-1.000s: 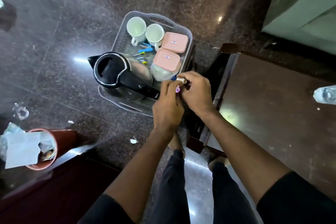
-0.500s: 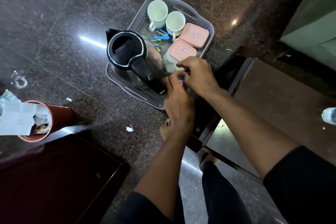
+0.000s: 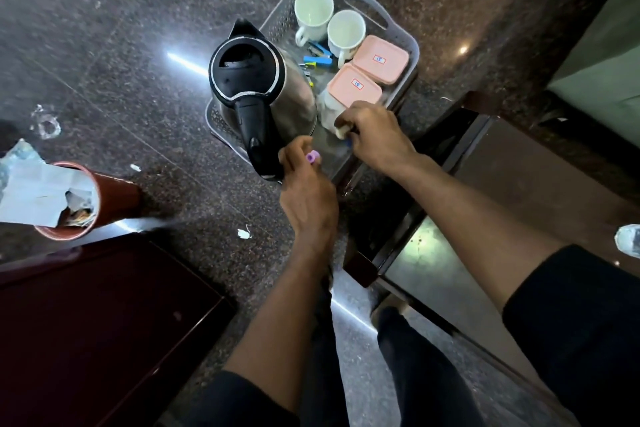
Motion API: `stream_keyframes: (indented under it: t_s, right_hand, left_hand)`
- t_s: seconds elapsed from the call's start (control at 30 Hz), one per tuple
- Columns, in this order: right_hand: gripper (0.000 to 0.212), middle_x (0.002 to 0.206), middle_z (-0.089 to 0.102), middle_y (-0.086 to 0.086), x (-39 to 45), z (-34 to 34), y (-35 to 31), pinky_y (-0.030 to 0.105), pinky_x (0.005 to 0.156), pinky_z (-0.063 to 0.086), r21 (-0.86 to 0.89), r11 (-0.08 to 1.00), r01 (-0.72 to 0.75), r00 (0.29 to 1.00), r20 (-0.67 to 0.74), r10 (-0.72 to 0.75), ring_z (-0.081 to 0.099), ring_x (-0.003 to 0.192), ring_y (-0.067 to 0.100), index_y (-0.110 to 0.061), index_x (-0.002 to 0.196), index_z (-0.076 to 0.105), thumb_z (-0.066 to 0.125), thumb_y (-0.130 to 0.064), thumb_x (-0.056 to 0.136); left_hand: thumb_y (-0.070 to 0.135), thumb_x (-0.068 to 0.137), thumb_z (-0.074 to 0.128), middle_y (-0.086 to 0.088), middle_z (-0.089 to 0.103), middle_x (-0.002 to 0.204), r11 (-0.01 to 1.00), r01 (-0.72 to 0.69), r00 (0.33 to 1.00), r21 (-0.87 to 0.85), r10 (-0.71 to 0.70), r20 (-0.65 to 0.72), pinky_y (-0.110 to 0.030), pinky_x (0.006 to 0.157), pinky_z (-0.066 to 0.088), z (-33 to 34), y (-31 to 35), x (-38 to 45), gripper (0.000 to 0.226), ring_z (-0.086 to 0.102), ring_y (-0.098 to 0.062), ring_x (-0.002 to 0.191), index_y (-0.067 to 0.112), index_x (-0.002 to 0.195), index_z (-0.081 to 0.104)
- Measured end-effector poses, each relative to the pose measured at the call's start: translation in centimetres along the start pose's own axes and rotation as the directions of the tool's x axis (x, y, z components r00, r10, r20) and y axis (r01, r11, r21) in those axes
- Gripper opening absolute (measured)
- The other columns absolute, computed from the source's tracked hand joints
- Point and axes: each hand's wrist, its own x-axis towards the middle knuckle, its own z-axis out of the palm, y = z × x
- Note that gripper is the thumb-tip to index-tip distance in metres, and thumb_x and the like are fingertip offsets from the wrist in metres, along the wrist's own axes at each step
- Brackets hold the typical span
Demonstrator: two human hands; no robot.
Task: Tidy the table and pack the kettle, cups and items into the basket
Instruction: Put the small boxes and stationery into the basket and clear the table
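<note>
1. Head view: the grey basket (image 3: 398, 32) sat on the dark speckled floor (image 3: 138, 45), just beside the corner of the brown tabletop (image 3: 540, 166).
2. The steel kettle (image 3: 263, 87) stood upright in the basket's near-left part, its black handle (image 3: 258, 130) pointing back toward the person.
3. Two white cups (image 3: 313, 9) and (image 3: 346, 29) stood upright at the far end, side by side, mouths up.
4. Two pink-lidded boxes (image 3: 380, 59) and (image 3: 354, 86) lay along the right side, touching each other.
5. Small blue items (image 3: 320, 57) lay on the basket floor between the cups and the kettle.
6. Left hand (image 3: 306, 191): a narrow grip, fingers curled on a small purple piece (image 3: 312, 157), right by the end of the kettle handle over the near rim.
7. Right hand (image 3: 375, 133): fingers curled over the basket's near-right corner, pinching a small pale item (image 3: 341, 131) with a touch of blue beneath; what it was, I could not tell.
8. Off to the left, a red bin (image 3: 104, 198) stuffed with paper stood on the floor, with scraps of litter (image 3: 243, 233) scattered nearby.
9. A dark maroon surface (image 3: 86, 322) filled the lower left.
</note>
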Motion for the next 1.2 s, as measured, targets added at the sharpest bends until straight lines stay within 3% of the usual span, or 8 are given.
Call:
stream_keyframes:
  t_s: [0.23,0.33,0.47,0.57,0.7,0.93,1.2]
  right_hand:
    - [0.028,0.107,0.070,0.015,1.0,-0.2,-1.6,0.041,0.077,0.056,-0.084,0.996,0.026,0.997,0.079,-0.019,0.067,0.102,0.038,-0.017,0.103,0.073,0.067,-0.006,0.078]
    - [0.027,0.107,0.070,0.015,1.2,-0.1,-1.9,0.039,0.076,0.055,-0.091,0.996,0.017,0.994,0.106,-0.007,0.067,0.102,0.037,-0.017,0.105,0.075,0.070,-0.013,0.079]
    - [0.021,0.098,0.072,0.015,1.3,0.2,-2.1,0.037,0.070,0.055,-0.060,0.998,-0.026,0.989,0.144,0.035,0.069,0.094,0.037,-0.017,0.099,0.075,0.071,-0.017,0.078]
    - [0.021,0.099,0.071,0.019,1.3,0.6,-2.3,0.032,0.066,0.046,-0.059,0.996,-0.072,0.982,0.172,0.081,0.068,0.095,0.038,-0.017,0.097,0.074,0.077,-0.026,0.079]
    - [0.027,0.105,0.069,0.021,1.7,1.1,-2.7,0.032,0.069,0.046,-0.103,0.988,-0.117,0.975,0.180,0.134,0.067,0.100,0.039,-0.015,0.101,0.074,0.081,-0.027,0.078]
    - [0.024,0.110,0.068,0.022,2.0,0.9,-2.8,0.035,0.077,0.051,-0.127,0.982,-0.137,0.970,0.185,0.159,0.066,0.102,0.038,-0.011,0.107,0.074,0.068,-0.009,0.084]
    - [0.027,0.110,0.070,0.019,1.9,0.9,-2.9,0.034,0.082,0.053,-0.115,0.987,-0.108,0.973,0.191,0.129,0.067,0.104,0.037,-0.014,0.108,0.077,0.072,-0.009,0.082]
  left_hand:
    - [0.022,0.100,0.054,-0.002,0.060,0.133,0.999,-0.029,0.990,-0.031,0.033,0.137,-0.039,0.078,0.048,0.8,0.7,1.7,0.032,0.061,-0.026,0.116,0.020,0.132,0.054]
    - [0.021,0.099,0.055,0.001,0.064,0.130,0.999,0.053,0.984,0.008,-0.054,0.169,-0.035,0.076,0.046,1.1,0.4,2.5,0.031,0.062,-0.026,0.114,0.025,0.130,0.055]
    - [0.018,0.096,0.058,0.005,0.066,0.120,0.998,0.051,0.981,0.020,-0.054,0.188,-0.033,0.074,0.047,1.0,-0.6,2.5,0.022,0.063,-0.021,0.110,0.023,0.117,0.060]
    - [0.016,0.093,0.060,0.007,0.066,0.117,0.997,0.069,0.979,0.023,-0.072,0.191,-0.027,0.070,0.038,1.0,-0.7,2.5,0.021,0.063,-0.017,0.105,0.026,0.111,0.064]
    - [0.019,0.089,0.063,0.007,0.067,0.115,0.994,0.106,0.973,0.019,-0.107,0.204,-0.026,0.069,0.037,1.0,-0.4,2.8,0.023,0.065,-0.017,0.103,0.027,0.110,0.066]
    - [0.019,0.091,0.062,0.007,0.068,0.114,0.986,0.138,0.957,0.090,-0.156,0.244,-0.027,0.071,0.038,0.5,-0.1,3.2,0.022,0.066,-0.018,0.104,0.028,0.112,0.066]
    - [0.016,0.093,0.060,0.008,0.063,0.129,0.985,0.123,0.938,0.119,-0.154,0.311,-0.030,0.074,0.041,-0.2,0.1,2.8,0.036,0.066,-0.020,0.112,0.033,0.125,0.060]
